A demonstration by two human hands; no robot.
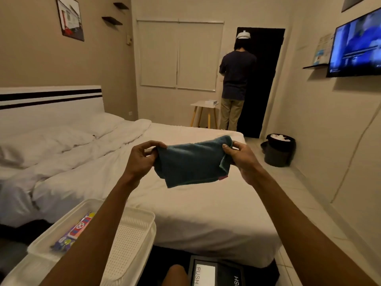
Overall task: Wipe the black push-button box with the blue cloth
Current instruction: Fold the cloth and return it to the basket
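Both my hands hold the blue cloth (191, 162) stretched out in the air above the bed. My left hand (142, 159) pinches its left corner and my right hand (240, 156) grips its right edge. The cloth hangs folded, with a small pink tag at its lower right. The black push-button box (216, 272) lies far below at the bottom edge of the view, next to my knee. It shows a white panel and the word PUSH. Only its top part is in view.
A white bed (185, 203) with pillows fills the middle. A white plastic basket (132, 232) with colourful packets stands at lower left. Another person (237, 79) stands with their back turned at a dark doorway. A black bin (279, 149) sits by the right wall under a TV (354, 46).
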